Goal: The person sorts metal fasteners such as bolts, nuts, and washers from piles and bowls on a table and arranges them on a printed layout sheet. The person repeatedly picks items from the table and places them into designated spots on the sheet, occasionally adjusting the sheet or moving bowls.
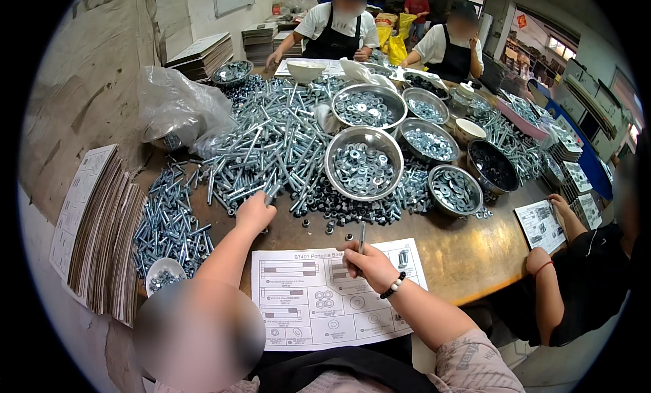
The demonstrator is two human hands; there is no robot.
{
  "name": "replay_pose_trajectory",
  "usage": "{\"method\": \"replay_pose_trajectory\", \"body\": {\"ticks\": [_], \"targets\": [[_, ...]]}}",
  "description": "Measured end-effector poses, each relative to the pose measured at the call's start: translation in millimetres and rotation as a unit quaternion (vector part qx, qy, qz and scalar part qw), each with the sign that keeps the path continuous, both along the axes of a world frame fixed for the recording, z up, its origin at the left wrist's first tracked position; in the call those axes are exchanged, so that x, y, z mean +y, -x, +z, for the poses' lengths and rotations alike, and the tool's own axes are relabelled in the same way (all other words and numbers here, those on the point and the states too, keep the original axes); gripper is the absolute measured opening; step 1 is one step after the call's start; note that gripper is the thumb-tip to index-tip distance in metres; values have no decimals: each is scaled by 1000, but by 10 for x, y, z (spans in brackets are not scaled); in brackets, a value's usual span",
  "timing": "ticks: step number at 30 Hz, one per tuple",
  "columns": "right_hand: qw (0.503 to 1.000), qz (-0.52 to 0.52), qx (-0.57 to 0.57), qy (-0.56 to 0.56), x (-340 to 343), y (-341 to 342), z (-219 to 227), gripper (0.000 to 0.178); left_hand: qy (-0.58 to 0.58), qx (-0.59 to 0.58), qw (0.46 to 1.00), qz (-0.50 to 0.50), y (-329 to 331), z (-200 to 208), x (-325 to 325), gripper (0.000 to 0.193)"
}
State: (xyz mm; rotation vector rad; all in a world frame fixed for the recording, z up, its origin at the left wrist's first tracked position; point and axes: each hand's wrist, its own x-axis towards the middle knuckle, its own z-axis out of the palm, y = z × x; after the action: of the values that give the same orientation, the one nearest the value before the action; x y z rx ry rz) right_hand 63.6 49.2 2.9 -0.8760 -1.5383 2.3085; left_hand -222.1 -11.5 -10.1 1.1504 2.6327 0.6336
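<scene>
My left hand [255, 214] is closed at the near edge of a big heap of long silver bolts [271, 145], with bolts [272, 192] at its fingertips. Over a printed sheet [291, 325] with part outlines, my right hand [371, 267] is closed around a long bolt [361, 236] that sticks up from the fist. The sheet lies at the table's front edge, in front of me. A few dark nuts [329, 228] lie loose between my two hands. The fingers' undersides are hidden.
Steel bowls of washers [365, 164] stand right of the heap, black nuts around them. Shorter bolts [166, 220] and a small white bowl [165, 276] lie left, beside stacked cards [108, 230]. A co-worker's hands hold a card [540, 226] at right; two people sit opposite.
</scene>
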Motion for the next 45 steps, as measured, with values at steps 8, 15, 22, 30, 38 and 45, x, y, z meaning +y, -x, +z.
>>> {"method": "replay_pose_trajectory", "body": {"ticks": [8, 15, 22, 30, 38, 45], "targets": [[999, -26, 5, 29, -15, -344, 59, 21, 29, 91, 994, 53, 277, -31, 176, 28], [993, -85, 40, 73, 107, -393, 104, 23, 41, 88, 993, 64, 411, -233, 234, 25], [982, -135, 130, 36, 337, -394, 469, 24, 58, -1, 998, 37, 463, -209, 256, 29], [940, -193, 281, 32, 683, -488, 924, 28, -152, -379, 912, 31, 283, -22, -240, 16], [971, -130, 184, 81, 389, -504, 354, 26, -154, -521, 839, -19, -314, 213, -460, 19], [985, -164, 44, -31, 284, -745, 218, 24, 19, 32, 938, -346, -1162, 105, -371, 24]]}}
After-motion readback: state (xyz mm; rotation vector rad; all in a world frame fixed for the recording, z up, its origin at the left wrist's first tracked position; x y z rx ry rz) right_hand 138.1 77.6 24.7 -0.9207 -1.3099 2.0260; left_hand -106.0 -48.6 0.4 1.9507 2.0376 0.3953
